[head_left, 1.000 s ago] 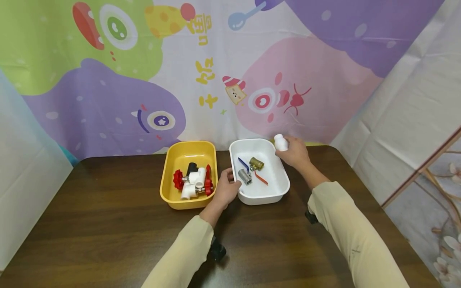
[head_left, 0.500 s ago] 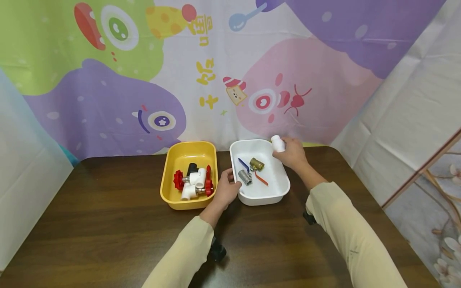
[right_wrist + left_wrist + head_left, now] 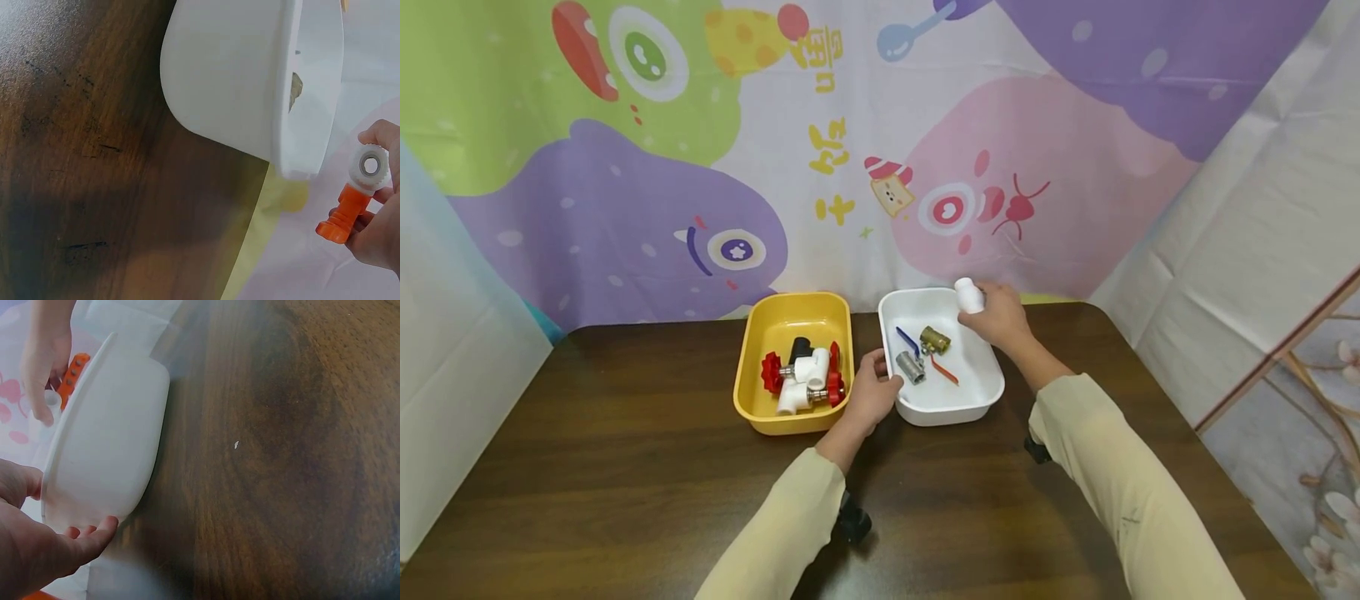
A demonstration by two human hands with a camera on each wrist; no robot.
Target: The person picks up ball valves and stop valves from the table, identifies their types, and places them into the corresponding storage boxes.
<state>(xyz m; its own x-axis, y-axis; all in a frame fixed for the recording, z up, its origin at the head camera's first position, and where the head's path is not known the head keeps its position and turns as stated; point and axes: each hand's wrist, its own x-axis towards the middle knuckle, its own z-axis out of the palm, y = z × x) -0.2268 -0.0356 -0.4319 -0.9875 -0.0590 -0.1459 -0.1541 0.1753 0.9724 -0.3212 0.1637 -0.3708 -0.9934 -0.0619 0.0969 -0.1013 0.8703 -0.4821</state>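
Note:
My right hand (image 3: 1000,317) holds a white plastic valve (image 3: 969,296) above the far right corner of the white tray (image 3: 973,387). The right wrist view shows the valve's round opening and its orange handle (image 3: 347,209). On the tray's near left side, my left hand (image 3: 870,396) grips the wall, thumb at the rim and fingertips (image 3: 109,525) against the outside. Inside this tray lie a brass valve (image 3: 935,340) and a grey metal valve (image 3: 910,367), with a blue lever (image 3: 907,341) and an orange-red lever (image 3: 944,372) beside them.
Left of the white tray stands a yellow tray (image 3: 797,310). It contains white plastic valves (image 3: 793,396) with red handles and a black piece (image 3: 800,348). Both trays sit at the back of a dark wooden table (image 3: 625,467), close to a printed cloth (image 3: 850,250).
My right hand has moved left with the white plastic valve, from beside the white tray's far right corner to over it. My left hand has stayed on the tray's side.

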